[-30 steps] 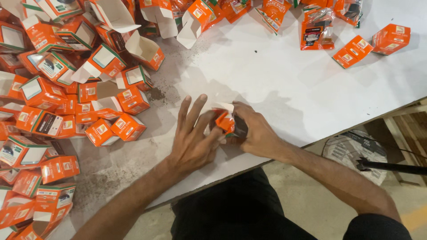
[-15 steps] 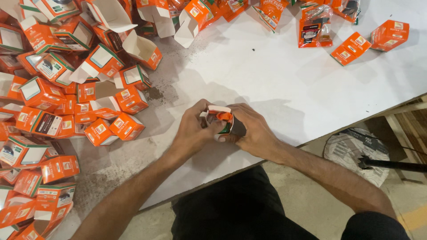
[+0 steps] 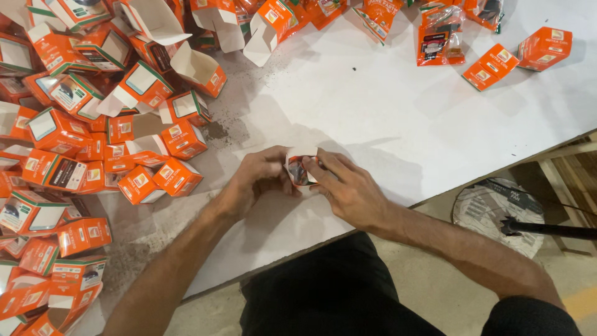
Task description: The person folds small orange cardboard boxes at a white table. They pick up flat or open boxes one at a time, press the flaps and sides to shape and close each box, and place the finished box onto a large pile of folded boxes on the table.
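Both hands, left [image 3: 252,180] and right [image 3: 348,190], pinch one small carton [image 3: 301,167] near the tabletop's [image 3: 385,124] front edge. Squeezing harder could crush its open flap.

Both forearms reach forward and converge. The left hand [image 3: 252,180] curls palm-down, fingers bent inward toward the right. The right hand [image 3: 348,190] lies palm-down, fingers pinched closed, fingertips meeting the left's.
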Tool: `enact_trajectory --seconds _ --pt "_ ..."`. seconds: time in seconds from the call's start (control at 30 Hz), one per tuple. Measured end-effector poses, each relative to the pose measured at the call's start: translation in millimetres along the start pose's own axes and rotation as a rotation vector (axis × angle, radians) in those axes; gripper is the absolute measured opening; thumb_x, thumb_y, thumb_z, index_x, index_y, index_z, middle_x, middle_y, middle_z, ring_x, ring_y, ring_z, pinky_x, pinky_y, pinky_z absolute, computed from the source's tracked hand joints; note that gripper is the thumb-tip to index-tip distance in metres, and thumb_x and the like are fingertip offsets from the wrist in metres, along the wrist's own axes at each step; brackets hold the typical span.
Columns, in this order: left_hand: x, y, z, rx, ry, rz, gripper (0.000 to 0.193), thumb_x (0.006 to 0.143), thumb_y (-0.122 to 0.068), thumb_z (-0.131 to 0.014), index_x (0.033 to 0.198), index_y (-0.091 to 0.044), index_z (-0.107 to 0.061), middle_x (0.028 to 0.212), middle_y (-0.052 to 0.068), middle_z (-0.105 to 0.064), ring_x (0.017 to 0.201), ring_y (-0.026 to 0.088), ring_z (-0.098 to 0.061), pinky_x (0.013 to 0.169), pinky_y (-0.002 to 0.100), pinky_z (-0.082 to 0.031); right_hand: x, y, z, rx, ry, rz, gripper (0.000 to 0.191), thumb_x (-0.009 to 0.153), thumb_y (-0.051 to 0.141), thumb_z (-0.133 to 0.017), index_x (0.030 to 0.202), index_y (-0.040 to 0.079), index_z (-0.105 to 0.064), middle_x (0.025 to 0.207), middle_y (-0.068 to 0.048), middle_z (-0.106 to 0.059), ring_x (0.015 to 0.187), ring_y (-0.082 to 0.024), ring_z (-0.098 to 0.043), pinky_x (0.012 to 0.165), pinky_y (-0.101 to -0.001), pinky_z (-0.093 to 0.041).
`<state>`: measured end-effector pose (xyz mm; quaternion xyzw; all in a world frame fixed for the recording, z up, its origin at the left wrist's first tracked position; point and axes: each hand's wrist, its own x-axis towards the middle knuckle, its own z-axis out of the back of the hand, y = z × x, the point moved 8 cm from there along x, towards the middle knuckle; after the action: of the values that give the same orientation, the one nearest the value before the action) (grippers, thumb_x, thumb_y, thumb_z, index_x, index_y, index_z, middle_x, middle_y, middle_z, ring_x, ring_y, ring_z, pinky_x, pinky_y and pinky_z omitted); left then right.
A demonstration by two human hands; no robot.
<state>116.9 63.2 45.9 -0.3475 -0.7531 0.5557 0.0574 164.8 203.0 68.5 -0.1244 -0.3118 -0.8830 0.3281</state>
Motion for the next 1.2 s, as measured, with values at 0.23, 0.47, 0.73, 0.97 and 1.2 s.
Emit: enact_trajectory --seconds 0.23,0.47,0.73,0.97,1.2 --pt "15 13 14 0.47 -0.235 -0.049 0.02 0.092 -0.013 -0.077 0.104 0.001 -0.069 0.081 0.008 -0.064 0.066 0.015 -0.056 0.058 0.032 -0.048 1 -6 1 0.178 0.026 -0.17 0.051 0.088 0.004 -0.073 0.135 0.005 -0.055 0.144 -0.024 -0.057 0.124 -0.043 -0.063 0.094 -0.0482 -0.06" --pt "-36 -32 -41 0.961 -0.224 -0.918 0.034 0.096 0.0 -0.069 0.129 -0.002 -0.063 0.138 0.017 -0.067 0.123 0.035 -0.071 0.096 0.038 -0.062 -2 -10 2 0.209 0.015 -0.154 0.05 0.088 0.002 -0.073 0.129 0.004 -0.044 0.139 -0.029 -0.058 0.118 -0.045 -0.066 0.089 -0.0469 -0.062" --pt "-36 -24 -35 1.097 -0.16 -0.928 0.035 0.087 0.001 -0.076 0.119 -0.006 -0.063 0.14 0.014 -0.064 0.137 0.039 -0.061 0.106 0.044 -0.059 -5 -21 -5 0.349 -0.017 -0.224 0.047 0.095 0.004 -0.071 0.118 0.005 -0.031 0.135 -0.027 -0.062 0.11 -0.041 -0.073 0.088 -0.0429 -0.064" --pt "-42 -6 -36 1.308 -0.084 -0.953 0.033 0.08 0.003 -0.079 0.103 -0.009 -0.059 0.157 0.021 -0.05 0.15 0.043 -0.045 0.114 0.046 -0.054 -1 -23 -2 0.367 0.011 -0.247 0.045 0.096 0.005 -0.069 0.119 0.006 -0.031 0.135 -0.027 -0.062 0.116 -0.04 -0.071 0.093 -0.0437 -0.064" --pt "-46 -38 -24 1.384 -0.219 -0.802 0.036 0.077 0.0 -0.079 0.111 -0.003 -0.065 0.148 0.022 -0.052 0.134 0.04 -0.056 0.108 0.046 -0.052 43 -26 -11 0.352 0.215 -0.167 0.077 0.08 0.011 -0.083 0.142 0.002 -0.037 0.139 -0.022 -0.057 0.12 -0.039 -0.065 0.098 -0.0478 -0.055"
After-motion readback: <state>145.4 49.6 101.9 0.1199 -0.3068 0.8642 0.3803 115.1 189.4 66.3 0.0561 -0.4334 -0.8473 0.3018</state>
